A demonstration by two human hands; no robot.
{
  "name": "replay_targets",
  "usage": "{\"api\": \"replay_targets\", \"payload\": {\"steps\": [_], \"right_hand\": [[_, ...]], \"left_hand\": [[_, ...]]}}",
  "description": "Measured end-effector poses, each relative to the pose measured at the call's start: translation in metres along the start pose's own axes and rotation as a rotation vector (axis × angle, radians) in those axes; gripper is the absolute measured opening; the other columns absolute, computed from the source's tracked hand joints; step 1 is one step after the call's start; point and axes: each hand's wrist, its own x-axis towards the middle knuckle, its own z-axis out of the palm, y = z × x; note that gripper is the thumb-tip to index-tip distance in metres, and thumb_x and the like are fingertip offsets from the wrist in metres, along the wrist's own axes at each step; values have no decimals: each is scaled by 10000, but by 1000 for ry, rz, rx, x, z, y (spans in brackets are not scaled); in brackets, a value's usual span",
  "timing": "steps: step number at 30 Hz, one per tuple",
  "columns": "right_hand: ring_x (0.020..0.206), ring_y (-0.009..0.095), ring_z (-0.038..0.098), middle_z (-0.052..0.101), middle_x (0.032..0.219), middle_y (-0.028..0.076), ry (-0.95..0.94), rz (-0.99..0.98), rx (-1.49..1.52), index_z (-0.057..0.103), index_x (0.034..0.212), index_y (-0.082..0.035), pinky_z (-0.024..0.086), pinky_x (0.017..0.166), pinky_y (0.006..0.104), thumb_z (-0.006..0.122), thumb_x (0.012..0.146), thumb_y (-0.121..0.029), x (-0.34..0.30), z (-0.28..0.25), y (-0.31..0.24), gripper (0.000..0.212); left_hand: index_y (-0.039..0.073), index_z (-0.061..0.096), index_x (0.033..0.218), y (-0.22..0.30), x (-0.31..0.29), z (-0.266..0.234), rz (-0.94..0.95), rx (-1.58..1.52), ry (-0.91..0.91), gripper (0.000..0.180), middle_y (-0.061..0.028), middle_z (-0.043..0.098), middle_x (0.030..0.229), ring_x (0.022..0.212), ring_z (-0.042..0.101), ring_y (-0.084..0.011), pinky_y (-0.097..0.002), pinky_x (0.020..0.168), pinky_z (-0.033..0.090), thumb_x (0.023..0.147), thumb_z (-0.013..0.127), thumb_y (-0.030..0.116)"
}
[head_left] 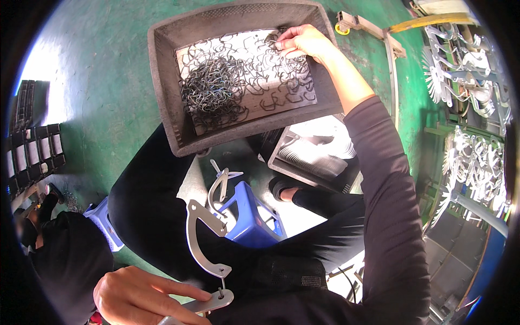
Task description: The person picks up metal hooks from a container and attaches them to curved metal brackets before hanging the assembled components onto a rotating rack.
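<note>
At the lower left, my left hand (138,298) is closed on a flat grey metal bracket (223,299), its thumb or finger lying along the plate near a hole. A thin wire hook (222,283) passes through that end and links it to a curved metal bracket (193,244) above my lap. My right hand (306,42) reaches into the far side of a grey bin (161,81). Its fingertips are pinched at a small dark wire hook among many loose ones (214,86), which are heaped at the left and scattered on a pale sheet.
Below the bin stand a blue plastic stool (249,222) and another bin (311,170) of stacked metal parts. Racks of hanging metal parts (471,76) line the right side. Black crates (35,154) stand at left, near another person in dark clothing (70,260).
</note>
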Motion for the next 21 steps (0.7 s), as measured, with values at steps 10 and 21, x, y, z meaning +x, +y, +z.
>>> {"api": "replay_targets", "payload": {"steps": [10,21], "right_hand": [[778,125,637,645,898,85,-101,-34,279,577,977,8,546,705,245,648,798,-118,-16,-4,-4,230],[667,128,639,648,775,76,-91,135,-518,620,845,-34,529,555,241,525,785,-5,-19,8,-9,116]], "left_hand": [[-7,626,770,-2,-1,-1,22,-11,-48,151,-199,658,787,724,663,-278,-510,777,496,752,697,125],[-28,607,779,-6,1,-6,21,-5,-74,186,-194,655,759,716,664,-282,-518,777,490,732,711,120]]}}
